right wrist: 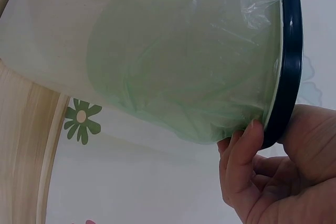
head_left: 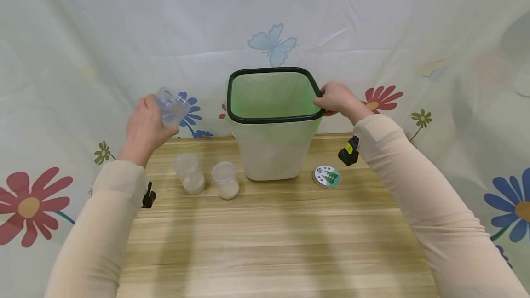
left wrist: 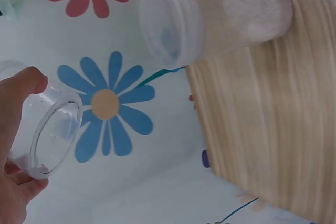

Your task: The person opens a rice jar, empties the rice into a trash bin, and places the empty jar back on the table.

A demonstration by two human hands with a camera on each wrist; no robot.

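My left hand (head_left: 145, 125) grips a clear plastic jar (head_left: 169, 108), raised and tilted, left of the bin. In the left wrist view, the thumb and fingers wrap round the jar (left wrist: 55, 124), which looks see-through with nothing in it. My right hand (head_left: 340, 99) pinches the right corner of the black rim (head_left: 269, 120) on a white trash bin (head_left: 271, 155). A light green bag (head_left: 273, 95) lines the bin and folds down over its outside. The right wrist view shows the thumb and fingers on either side of the rim (right wrist: 290, 61), at the bag's edge.
Two lidded clear jars with white contents, one at the left (head_left: 189, 174) and one nearer the bin (head_left: 226, 180), stand on the wooden table (head_left: 248, 243). A round flat container with a green and white label (head_left: 326, 176) lies right of the bin. Behind hangs a flowered curtain (head_left: 186, 22).
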